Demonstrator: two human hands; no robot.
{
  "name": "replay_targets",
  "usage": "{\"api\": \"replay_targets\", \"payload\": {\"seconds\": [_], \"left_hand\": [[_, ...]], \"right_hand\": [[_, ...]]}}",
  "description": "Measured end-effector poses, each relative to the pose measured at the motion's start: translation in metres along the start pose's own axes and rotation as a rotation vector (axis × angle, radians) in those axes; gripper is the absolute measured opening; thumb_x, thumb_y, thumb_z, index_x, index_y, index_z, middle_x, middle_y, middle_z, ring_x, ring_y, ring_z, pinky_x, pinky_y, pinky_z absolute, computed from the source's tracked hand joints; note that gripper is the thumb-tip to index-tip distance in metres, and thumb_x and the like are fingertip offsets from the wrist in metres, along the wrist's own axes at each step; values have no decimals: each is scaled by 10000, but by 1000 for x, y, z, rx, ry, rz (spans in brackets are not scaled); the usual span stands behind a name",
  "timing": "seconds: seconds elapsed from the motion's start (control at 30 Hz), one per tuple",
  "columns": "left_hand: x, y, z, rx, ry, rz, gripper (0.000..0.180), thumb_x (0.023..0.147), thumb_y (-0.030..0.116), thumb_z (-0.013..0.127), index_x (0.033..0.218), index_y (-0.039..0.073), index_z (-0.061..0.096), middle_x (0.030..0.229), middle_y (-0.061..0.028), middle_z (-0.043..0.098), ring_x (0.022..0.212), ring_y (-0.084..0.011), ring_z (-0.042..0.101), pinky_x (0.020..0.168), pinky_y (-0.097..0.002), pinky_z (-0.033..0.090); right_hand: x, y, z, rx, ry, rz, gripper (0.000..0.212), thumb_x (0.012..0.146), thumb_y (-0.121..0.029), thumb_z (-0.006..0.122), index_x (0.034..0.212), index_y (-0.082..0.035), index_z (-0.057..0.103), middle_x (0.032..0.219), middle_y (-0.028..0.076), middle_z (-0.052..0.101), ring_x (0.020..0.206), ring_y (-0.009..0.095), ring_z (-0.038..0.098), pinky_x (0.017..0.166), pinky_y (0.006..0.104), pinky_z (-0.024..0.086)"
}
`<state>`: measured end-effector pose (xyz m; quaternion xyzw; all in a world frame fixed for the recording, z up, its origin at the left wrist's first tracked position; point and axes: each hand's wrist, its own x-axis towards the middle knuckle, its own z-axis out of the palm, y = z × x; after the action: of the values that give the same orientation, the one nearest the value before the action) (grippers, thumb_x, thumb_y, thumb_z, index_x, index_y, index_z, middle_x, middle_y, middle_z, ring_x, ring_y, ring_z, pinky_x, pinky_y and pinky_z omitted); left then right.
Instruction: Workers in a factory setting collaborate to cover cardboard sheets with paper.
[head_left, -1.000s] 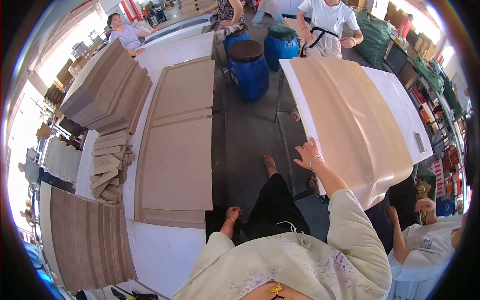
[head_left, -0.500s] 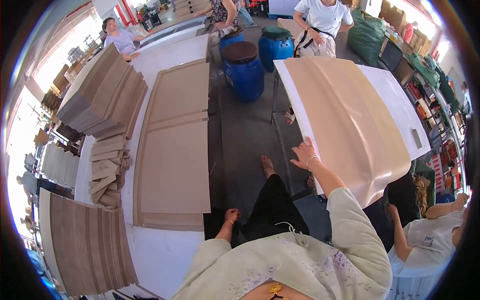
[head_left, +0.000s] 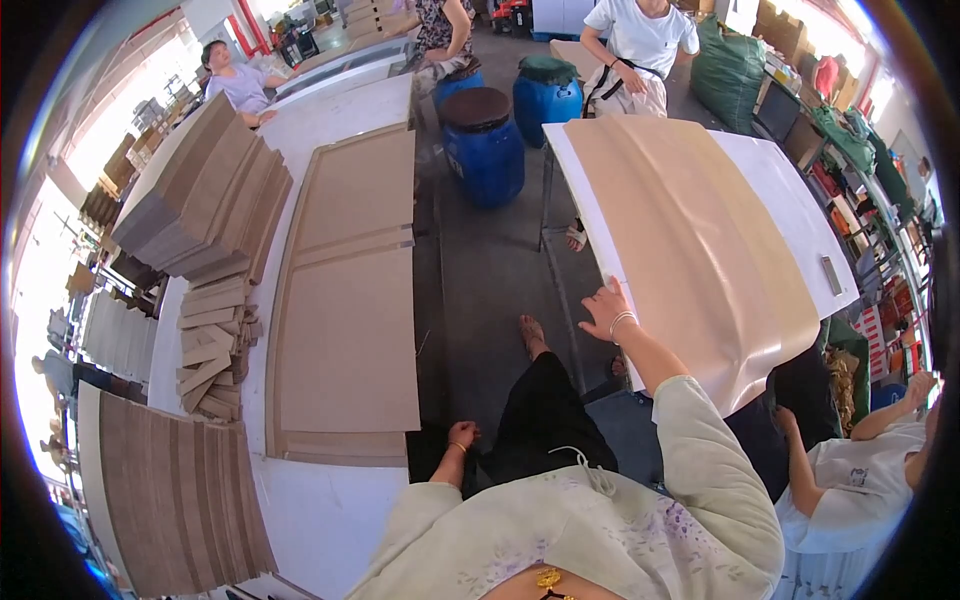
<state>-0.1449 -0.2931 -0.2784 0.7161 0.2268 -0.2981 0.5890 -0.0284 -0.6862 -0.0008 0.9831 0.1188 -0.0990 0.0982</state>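
My right hand (head_left: 604, 312) rests on the left edge of the white table (head_left: 586, 215) to my right, fingers apart and holding nothing. Beside its fingertips lies a large tan sheet (head_left: 690, 230), glossy and rippled, bulging at its near end and hanging over the table's front edge. Down at my left thigh hangs my left hand (head_left: 463, 436), its fingers curled in with nothing seen in them. Close to that hand, on the long table (head_left: 325, 500) to my left, brown cardboard panels (head_left: 345, 340) lie flat, one over another.
Cardboard stacks (head_left: 190, 190), a pile of strips (head_left: 212, 350) and upright boards (head_left: 175, 490) fill the left table's far side. Blue barrels (head_left: 485, 160) stand ahead. A small metal block (head_left: 831, 275) lies on the right table. Co-workers stand ahead (head_left: 640, 45) and at right (head_left: 860, 475).
The whole view has shifted slightly. Both my hands keep their places. The co-worker at the right has raised a hand a little.
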Motion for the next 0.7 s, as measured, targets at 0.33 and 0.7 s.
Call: {"api": "replay_targets", "payload": {"seconds": [0.33,0.7], "left_hand": [[1,0,3,8,11,33,210,868,190,513,954,22,607,801,-81,649,645,-178,632,530,-284,459],[17,-18,2,-54,-1,73,217,885,198,495,973,29,600,818,-84,652,650,-178,635,521,-284,456]], "right_hand": [[-1,1,-1,-17,-4,12,492,812,-484,485,1130,-114,557,1060,41,596,1122,208,452,1067,493,55],[1,2,4,-32,9,1,470,817,-496,477,1063,-111,586,1022,42,606,1105,213,460,1060,495,84]]}}
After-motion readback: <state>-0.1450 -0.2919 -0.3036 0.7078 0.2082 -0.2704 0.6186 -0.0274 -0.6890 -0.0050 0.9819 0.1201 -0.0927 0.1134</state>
